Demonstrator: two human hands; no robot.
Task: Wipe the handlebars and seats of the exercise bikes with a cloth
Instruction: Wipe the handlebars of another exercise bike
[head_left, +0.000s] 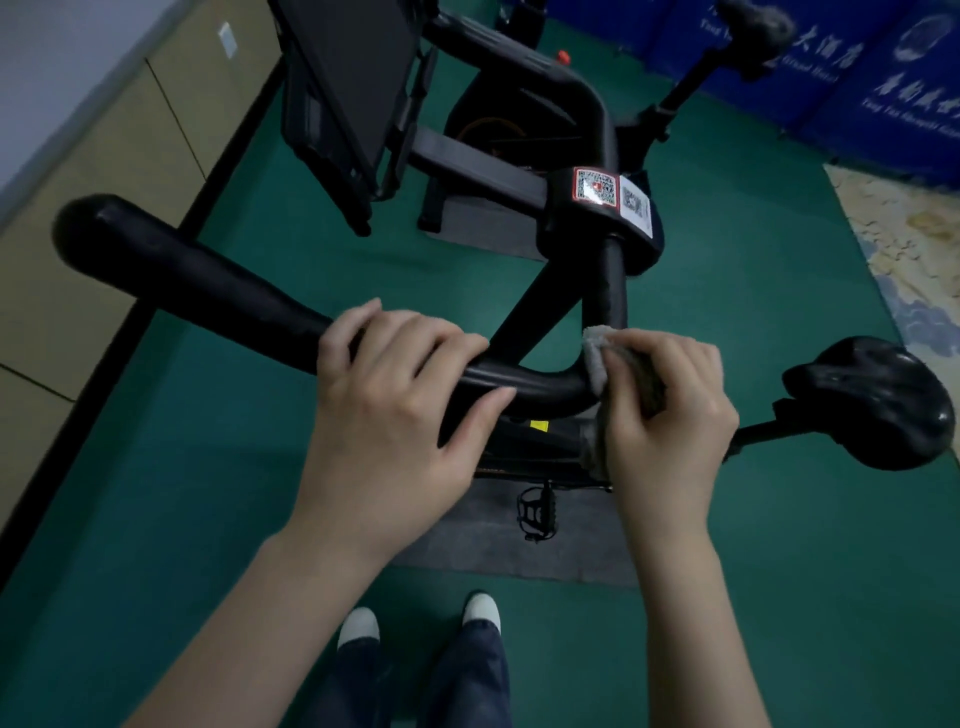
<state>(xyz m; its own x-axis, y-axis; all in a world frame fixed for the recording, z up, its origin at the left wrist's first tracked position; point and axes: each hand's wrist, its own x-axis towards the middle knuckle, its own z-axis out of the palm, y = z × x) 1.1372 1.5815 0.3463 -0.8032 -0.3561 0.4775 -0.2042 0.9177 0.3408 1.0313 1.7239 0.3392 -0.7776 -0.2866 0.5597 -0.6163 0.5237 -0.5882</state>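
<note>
My left hand (395, 395) curls around the black handlebar (208, 291). Just beside it, my right hand (670, 410) grips a grey cloth (597, 364) pressed onto the bar's bend. The black seat (878, 400) sits off right of that hand.

cloth (595, 359): mostly under right hand (670, 415) | handlebar (208, 280): partly under left hand (395, 395) | far seat (754, 28): blurred

place: fitness room | shown by: exercise bikes (605, 291) on mats (519, 551) (green sports floor (779, 519))
</note>
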